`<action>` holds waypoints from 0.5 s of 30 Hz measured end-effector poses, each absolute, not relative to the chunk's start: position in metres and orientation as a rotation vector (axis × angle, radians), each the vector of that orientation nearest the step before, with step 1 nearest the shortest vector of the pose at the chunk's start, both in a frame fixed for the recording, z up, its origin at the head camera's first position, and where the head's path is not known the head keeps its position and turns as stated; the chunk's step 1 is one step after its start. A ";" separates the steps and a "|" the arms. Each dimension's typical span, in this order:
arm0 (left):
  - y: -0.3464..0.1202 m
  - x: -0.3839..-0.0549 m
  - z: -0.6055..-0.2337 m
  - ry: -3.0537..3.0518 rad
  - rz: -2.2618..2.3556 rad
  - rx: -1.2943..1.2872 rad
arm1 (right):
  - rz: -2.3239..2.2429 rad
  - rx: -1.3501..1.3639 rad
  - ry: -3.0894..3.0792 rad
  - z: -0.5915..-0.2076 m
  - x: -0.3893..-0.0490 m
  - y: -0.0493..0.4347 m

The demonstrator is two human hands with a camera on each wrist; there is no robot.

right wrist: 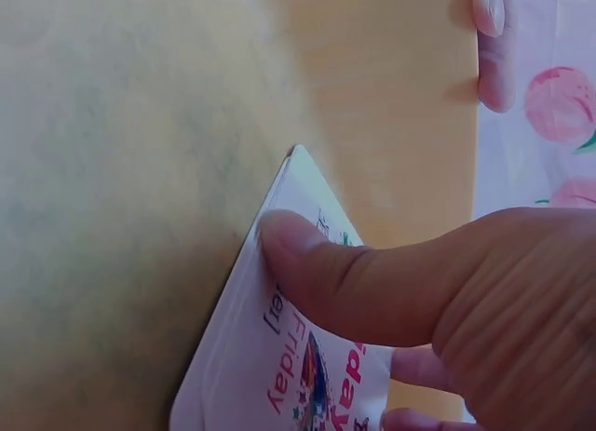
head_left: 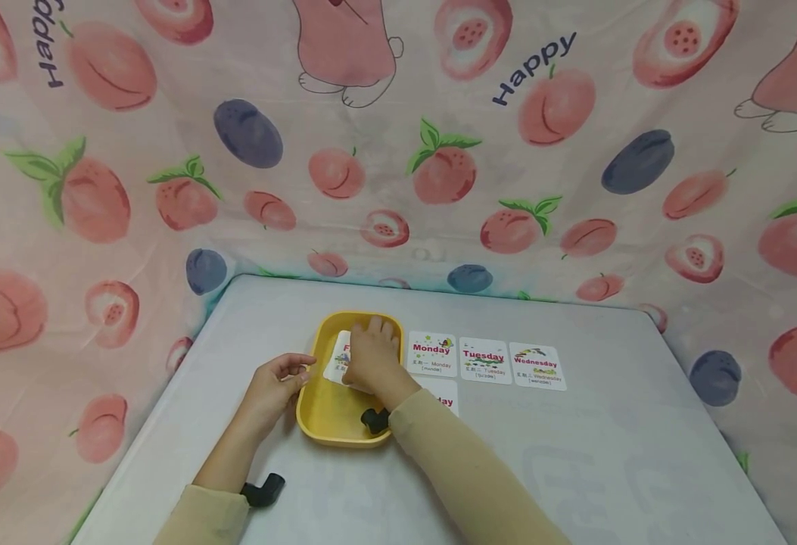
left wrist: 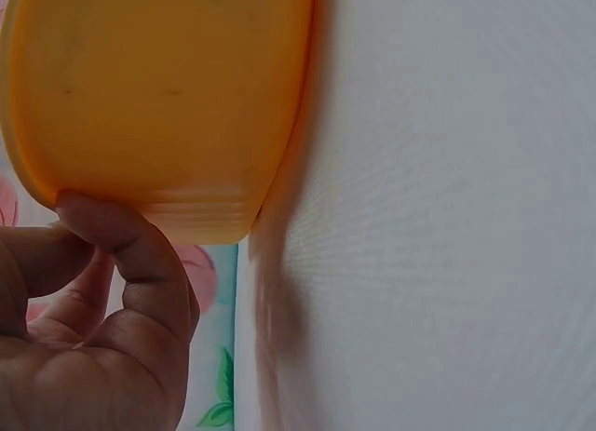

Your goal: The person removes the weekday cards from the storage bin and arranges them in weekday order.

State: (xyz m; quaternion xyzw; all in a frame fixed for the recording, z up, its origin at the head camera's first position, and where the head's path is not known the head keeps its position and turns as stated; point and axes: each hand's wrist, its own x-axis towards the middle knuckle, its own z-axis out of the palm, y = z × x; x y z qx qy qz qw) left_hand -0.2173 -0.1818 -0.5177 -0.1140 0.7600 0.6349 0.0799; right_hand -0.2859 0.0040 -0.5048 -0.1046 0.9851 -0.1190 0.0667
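Note:
A yellow tray (head_left: 344, 439) stands on the table. Inside it, my right hand (head_left: 375, 359) pinches a small stack of cards, with the Friday card (head_left: 338, 365) on top. The right thumb (right wrist: 317, 259) presses on the printed face, while the other fingers are partly hidden. My left hand (head_left: 277, 390) is at the tray's left side, its loosely bent fingertips touching the rim. In the left wrist view, the index finger (left wrist: 112, 231) meets the tray's edge.
Right of the tray, a Monday card (head_left: 432, 354), a Tuesday card (head_left: 484, 360) and a Wednesday card (head_left: 537, 366) lie in a row. Another card (head_left: 444, 392), partly covered by the right arm, lies below Monday. A fruit-print cloth (head_left: 398, 189) hangs behind the white table (head_left: 609, 454).

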 end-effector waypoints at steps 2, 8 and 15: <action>-0.182 -0.217 -0.517 2.270 1.904 -0.340 | -0.351 -0.321 2.975 -0.504 -0.285 0.004; -0.182 -0.216 -0.517 2.262 1.914 -0.331 | -0.341 -0.359 3.009 -0.504 -0.285 0.004; -0.182 -0.216 -0.518 2.253 1.918 -0.337 | -0.328 -0.378 3.020 -0.506 -0.286 0.004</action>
